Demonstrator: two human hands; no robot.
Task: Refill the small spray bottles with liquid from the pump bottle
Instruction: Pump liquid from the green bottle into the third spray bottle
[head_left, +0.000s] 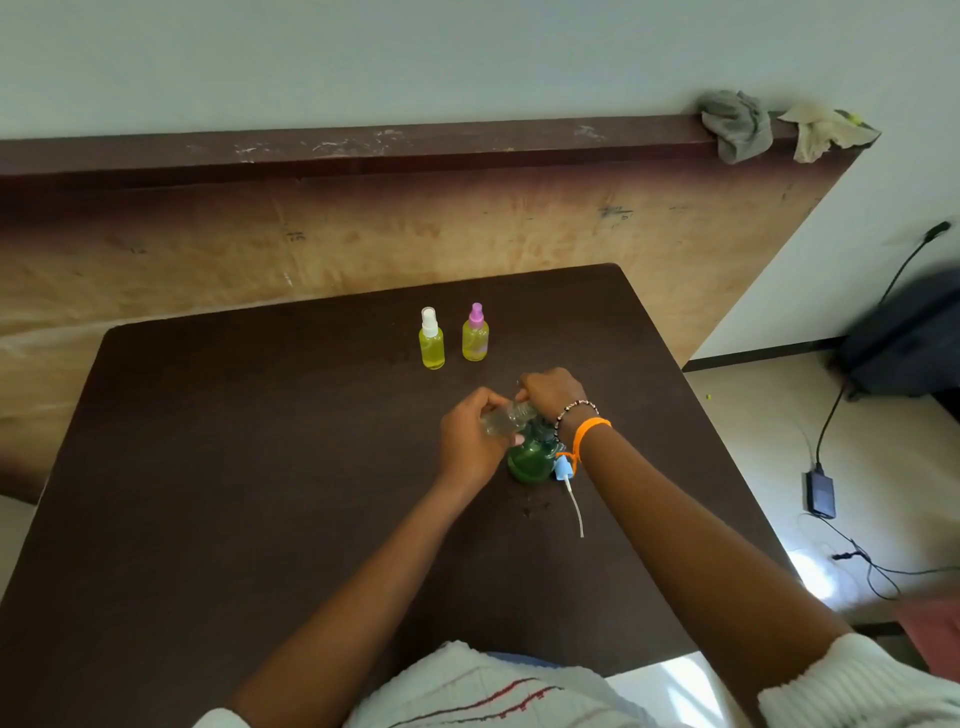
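Observation:
On the dark table (260, 467) stands the green pump bottle (530, 460). My left hand (470, 441) grips a small clear spray bottle (506, 420), tilted on its side with its neck against the pump's top. My right hand (553, 392) is curled over the pump head, which it hides. A blue spray cap with a white tube (567, 478) lies on the table just right of the pump bottle. Further back stand two yellow-filled spray bottles: one with a white cap (431, 340), one with a pink cap (475, 335).
A wooden headboard (363, 234) rises behind the table, with two rags (737, 130) on its top right corner. On the floor to the right lie a dark bag (909, 338), a charger brick (821, 493) and cables.

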